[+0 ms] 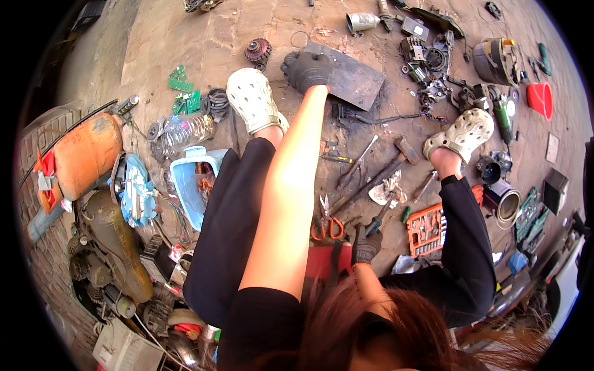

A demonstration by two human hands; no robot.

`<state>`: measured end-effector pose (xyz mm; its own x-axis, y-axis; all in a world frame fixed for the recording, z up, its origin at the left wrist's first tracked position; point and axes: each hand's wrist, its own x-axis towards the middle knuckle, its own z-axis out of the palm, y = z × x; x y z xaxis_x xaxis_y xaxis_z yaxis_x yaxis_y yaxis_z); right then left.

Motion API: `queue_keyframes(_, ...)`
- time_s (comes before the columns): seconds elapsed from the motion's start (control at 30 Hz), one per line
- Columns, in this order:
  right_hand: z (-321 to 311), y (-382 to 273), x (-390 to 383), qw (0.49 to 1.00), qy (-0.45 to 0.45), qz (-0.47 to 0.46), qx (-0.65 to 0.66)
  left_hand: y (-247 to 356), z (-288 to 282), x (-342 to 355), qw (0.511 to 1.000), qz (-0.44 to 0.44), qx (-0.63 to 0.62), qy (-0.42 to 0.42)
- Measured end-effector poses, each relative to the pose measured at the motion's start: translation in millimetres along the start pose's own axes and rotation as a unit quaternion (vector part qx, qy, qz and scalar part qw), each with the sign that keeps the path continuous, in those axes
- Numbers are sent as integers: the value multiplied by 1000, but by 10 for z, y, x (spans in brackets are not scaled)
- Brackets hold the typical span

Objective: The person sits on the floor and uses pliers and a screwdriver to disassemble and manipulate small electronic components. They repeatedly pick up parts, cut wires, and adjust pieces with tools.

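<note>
My left hand (306, 71), in a dark work glove, reaches far forward to the left edge of a flat dark metal plate (356, 77). Its fingers curl down on the far side, and what they hold, if anything, is hidden. Just beyond it lies a motor armature (258, 51) with reddish windings. Close to my body, my right hand (366, 248), gloved too, closes around a teal-handled tool (374, 224) whose dark shaft points forward; its tip is not distinct. Beside that hand lie orange-handled scissors (327, 226), a hammer (405, 150) and pliers (351, 176).
A blue plastic basin (201, 185), a clear bottle (192, 128) and green circuit boards (187, 102) lie left of my legs. An orange gas cylinder (90, 154) is farther left. Dismantled motor parts (436, 59), an orange socket set (427, 230) and a red bucket (540, 101) are on the right.
</note>
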<state>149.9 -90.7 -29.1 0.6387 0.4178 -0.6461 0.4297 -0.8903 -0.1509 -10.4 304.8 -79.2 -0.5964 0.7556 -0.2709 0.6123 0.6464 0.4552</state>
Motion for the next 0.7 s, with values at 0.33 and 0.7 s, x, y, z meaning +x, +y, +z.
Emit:
queue_keyframes(0.33,662,490,584,991,96,63,-65,-466,-169,702,961,125,-187,-164)
queue_keyframes(0.7,643,-523,304,988,73,-110,75,-86,-387,374,931,230,234,-160)
